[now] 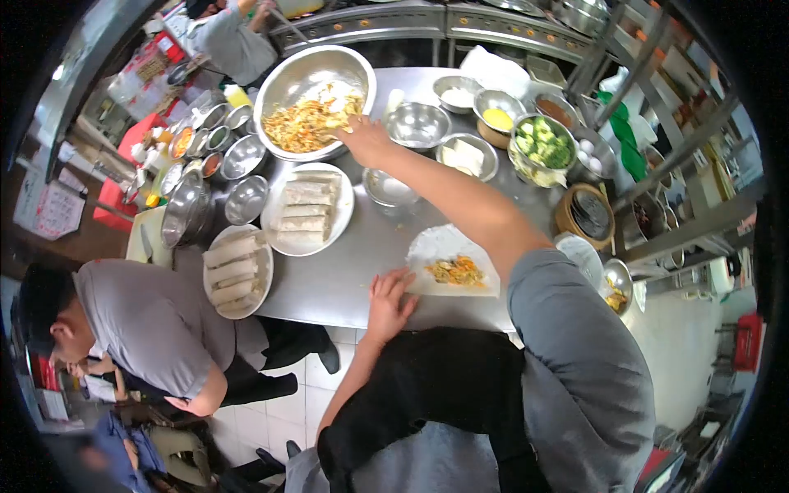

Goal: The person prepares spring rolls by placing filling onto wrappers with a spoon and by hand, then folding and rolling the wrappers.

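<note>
My right hand (364, 140) reaches over the rim of a large steel bowl (367, 70). Its bent fingers are closed on shredded vegetable filling (300, 123), though the fingertips are partly hidden. Close to the table's front edge, my left hand (389, 306) rests open, fingers apart, beside the left edge of a thin white wrapper (436, 241). A small heap of filling (456, 271) lies on that wrapper. Left of it, a round white plate (341, 215) carries several rolled spring rolls (308, 209). More spring rolls (234, 271) lie on an oval plate (263, 297).
Steel bowls (417, 126) stand behind the wrapper, and a bowl of broccoli (542, 141) sits to the right. Eggs (588, 154) and a bamboo steamer (567, 220) are farther right. A co-worker (156, 329) bends at the left; another person (234, 41) works near the stoves.
</note>
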### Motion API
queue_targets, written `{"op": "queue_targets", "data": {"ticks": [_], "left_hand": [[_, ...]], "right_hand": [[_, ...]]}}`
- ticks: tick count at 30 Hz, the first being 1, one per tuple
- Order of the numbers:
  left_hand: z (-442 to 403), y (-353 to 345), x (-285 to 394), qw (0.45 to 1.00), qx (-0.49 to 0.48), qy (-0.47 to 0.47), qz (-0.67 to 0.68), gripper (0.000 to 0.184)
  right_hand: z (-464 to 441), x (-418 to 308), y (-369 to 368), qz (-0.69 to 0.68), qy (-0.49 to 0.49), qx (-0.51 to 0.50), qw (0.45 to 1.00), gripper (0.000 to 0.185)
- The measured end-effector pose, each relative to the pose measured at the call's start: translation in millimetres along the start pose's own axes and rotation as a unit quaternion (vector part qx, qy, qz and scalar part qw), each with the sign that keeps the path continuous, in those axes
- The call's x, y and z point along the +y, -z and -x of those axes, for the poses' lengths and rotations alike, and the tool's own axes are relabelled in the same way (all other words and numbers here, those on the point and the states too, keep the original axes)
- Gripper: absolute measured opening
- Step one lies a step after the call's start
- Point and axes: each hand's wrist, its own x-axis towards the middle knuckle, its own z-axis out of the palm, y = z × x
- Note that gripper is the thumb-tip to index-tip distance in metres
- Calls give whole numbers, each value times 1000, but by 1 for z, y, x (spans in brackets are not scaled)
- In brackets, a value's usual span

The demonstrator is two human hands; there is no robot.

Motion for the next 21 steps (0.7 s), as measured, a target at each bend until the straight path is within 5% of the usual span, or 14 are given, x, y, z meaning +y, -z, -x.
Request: {"op": "queue_targets", "data": {"ticks": [3, 10, 12, 18, 21], "left_hand": [[-17, -5, -3, 999, -34, -29, -20, 56], [-53, -28, -7, 991, -89, -98, -9, 71], [-61, -28, 1, 987, -118, -108, -6, 72], [-80, -47, 16, 979, -154, -124, -40, 69], [-81, -59, 12, 982, -132, -132, -33, 60]], "right_hand": [[62, 10, 50, -117, -7, 57, 991, 60], [270, 70, 76, -310, -161, -244, 905, 53], [322, 57, 67, -354, -221, -250, 874, 58], [372, 23, 18, -229, -213, -104, 944, 76], [359, 2, 30, -183, -236, -130, 945, 70]]}}
